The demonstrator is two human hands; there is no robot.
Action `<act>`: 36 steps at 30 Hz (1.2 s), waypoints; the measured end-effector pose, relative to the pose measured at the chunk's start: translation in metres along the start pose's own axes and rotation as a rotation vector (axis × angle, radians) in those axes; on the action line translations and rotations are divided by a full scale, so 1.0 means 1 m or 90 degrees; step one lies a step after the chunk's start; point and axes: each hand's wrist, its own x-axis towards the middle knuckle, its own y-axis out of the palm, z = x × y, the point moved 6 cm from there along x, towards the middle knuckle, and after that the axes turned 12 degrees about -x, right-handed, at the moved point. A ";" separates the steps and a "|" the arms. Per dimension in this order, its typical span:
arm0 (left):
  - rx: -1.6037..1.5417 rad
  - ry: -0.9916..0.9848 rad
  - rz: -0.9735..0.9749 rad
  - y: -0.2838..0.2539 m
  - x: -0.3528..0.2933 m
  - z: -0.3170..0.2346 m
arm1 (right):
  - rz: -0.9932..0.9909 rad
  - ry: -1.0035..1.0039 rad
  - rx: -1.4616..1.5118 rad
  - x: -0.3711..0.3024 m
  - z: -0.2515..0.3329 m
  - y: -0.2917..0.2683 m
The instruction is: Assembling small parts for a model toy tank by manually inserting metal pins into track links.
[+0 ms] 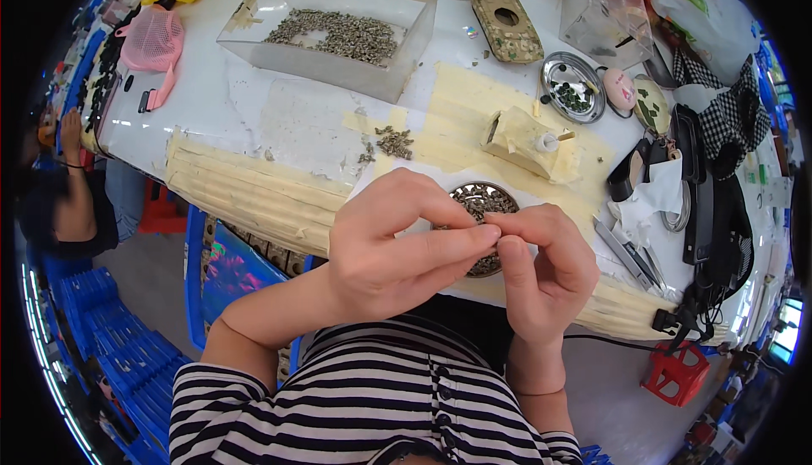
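My left hand and my right hand meet at their fingertips over a round metal dish full of small grey-brown parts. Both hands are closed in a pinch. Whatever lies between the fingertips is too small and too covered to name. Left of the dish, a loose little pile of similar parts rests on the tabletop. Beyond it stands a clear rectangular bin with many more of these parts on its floor. Right of the dish sits a tape-covered block with a small white piece on top.
A camouflage-patterned case lies at the back, near a round dish of dark green bits. Tweezers, black straps and a checkered cloth crowd the right. A pink mesh item lies far left; another person sits beyond.
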 end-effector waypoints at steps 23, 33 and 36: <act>-0.012 -0.013 -0.035 -0.004 -0.010 0.005 | 0.028 0.055 0.076 -0.007 -0.003 0.009; 0.021 -0.015 -0.051 -0.005 -0.008 0.004 | -0.036 -0.054 -0.035 -0.004 0.006 0.005; 0.013 -0.026 -0.044 -0.006 -0.008 0.006 | -0.037 -0.076 -0.058 -0.003 0.006 0.007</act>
